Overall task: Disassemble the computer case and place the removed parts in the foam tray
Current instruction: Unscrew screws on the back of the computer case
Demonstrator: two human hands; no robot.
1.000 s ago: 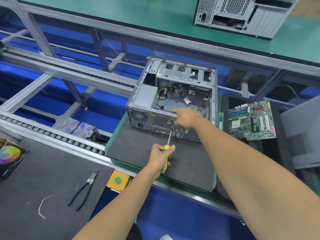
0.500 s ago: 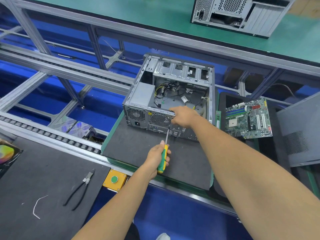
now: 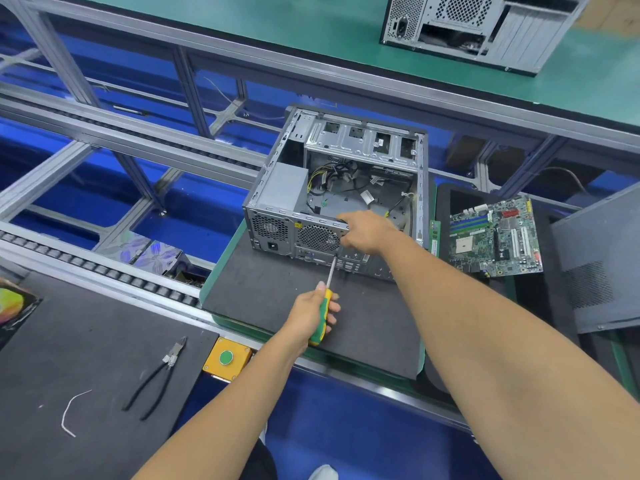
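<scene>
The left hand (image 3: pixel 313 308) grips a screwdriver (image 3: pixel 323 308), its tip at the rear panel of the computer case (image 3: pixel 332 188), likely on a fan screw. The right hand (image 3: pixel 367 232) curls over the case's rear top edge, steadying it. A removed motherboard (image 3: pixel 495 233) lies right of the case.

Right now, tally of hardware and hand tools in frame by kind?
Computer cases: 2, open one, another on the far bench
Motherboards: 1
Screwdrivers: 1
Pliers: 1
Total: 5
</scene>
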